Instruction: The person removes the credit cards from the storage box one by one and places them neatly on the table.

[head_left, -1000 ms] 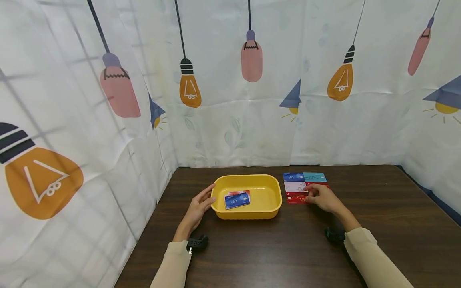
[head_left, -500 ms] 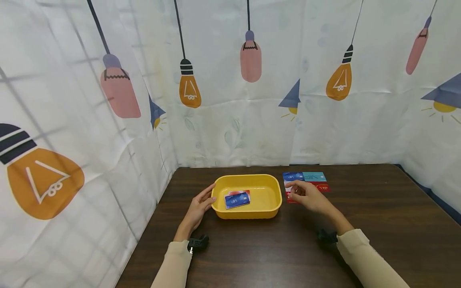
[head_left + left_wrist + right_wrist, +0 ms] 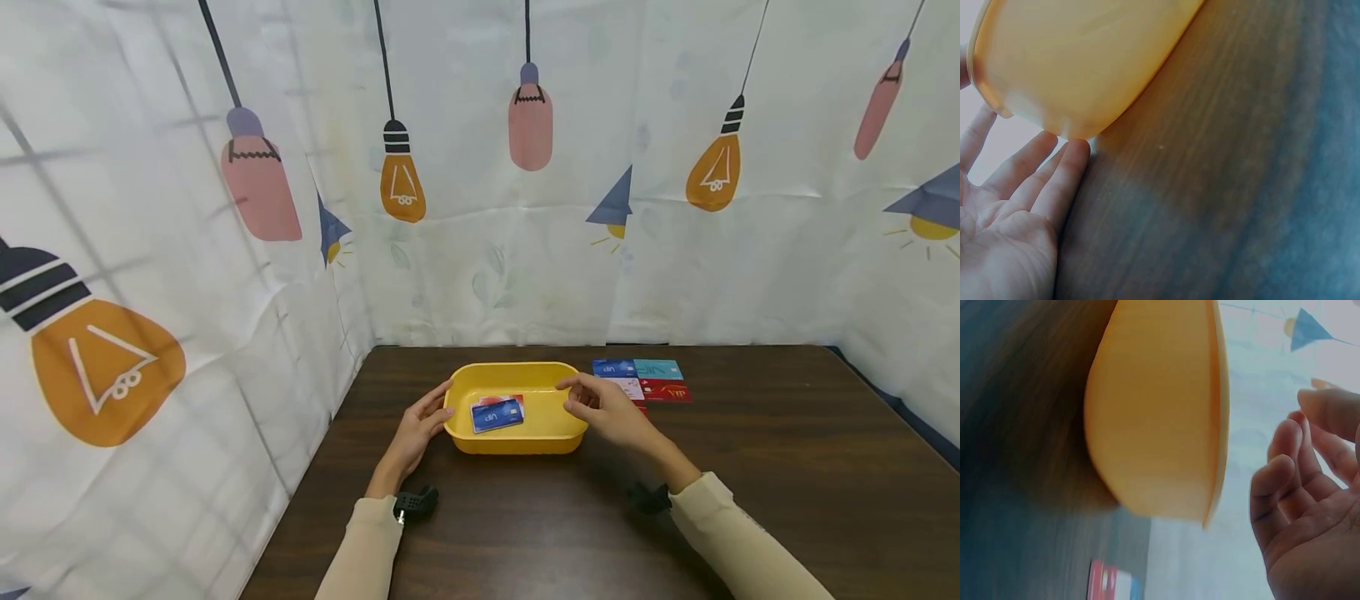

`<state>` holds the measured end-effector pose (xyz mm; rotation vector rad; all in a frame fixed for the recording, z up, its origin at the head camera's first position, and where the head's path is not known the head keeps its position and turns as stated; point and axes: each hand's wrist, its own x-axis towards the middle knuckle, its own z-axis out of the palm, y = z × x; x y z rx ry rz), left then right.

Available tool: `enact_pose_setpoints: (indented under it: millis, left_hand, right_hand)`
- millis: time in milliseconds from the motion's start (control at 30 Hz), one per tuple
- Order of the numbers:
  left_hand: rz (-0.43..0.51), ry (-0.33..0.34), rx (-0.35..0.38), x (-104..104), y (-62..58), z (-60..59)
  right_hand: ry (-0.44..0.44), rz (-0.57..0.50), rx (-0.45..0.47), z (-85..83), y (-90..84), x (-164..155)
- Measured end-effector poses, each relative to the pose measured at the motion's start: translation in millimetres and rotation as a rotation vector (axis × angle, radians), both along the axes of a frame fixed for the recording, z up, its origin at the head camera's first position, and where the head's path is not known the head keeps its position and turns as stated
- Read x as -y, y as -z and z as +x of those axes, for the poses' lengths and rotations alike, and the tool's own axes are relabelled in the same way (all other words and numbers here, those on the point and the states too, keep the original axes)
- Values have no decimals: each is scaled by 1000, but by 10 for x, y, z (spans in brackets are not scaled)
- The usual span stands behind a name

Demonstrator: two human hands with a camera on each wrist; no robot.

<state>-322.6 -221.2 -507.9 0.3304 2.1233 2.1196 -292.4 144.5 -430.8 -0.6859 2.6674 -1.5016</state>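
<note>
A blue card [image 3: 498,417] lies over a reddish card [image 3: 506,399] in the yellow tray [image 3: 551,419], approx. 8-9 o'clock of its ctr. Beyond its R end on the table [image 3: 495,517], approx. 2-3 o'clock: dark-blue card [image 3: 613,368], teal card [image 3: 658,370], white card [image 3: 630,387], red card [image 3: 667,391], plus a second red card [image 3: 640,406] mostly hidden by the R hand [image 3: 611,410].

Cards prob. thin, v. light, semi-stiff, slick, not fragile; flat ones likely awkward to lift, so best pinched by edge/corner. Tray looks like light, stiff plastic, might skid if bumped; best held by the rim at 9 or 3.

L hand [image 3: 411,433] at tray's 9 o'clock, fingers fairly straight, tips touching its wall. R hand hovers by 3 o'clock, above rim, thumb & index near each other; can't tell if anything thin is btwn them.

In the way: tray's raised R wall, btwn inside & table cards. Also a dark wristband [image 3: 417,502] by L sleeve; patterned curtain [image 3: 480,267] at 12.
</note>
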Motion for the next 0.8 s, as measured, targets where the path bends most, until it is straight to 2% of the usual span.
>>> enact_pose_setpoints:
  millis: [200,433,800]
  left_hand:
    - [-4,-7,12,8,-19,-6]
    - [3,-5,17,-13,-25,6]
    - [-8,-8,20,-7,-23,14]
  right_hand:
    - [-18,-11,-47,-156,6,287]
    - [-33,-3,-64,-364,102,593]
    - [34,-52,6,-593,204,891]
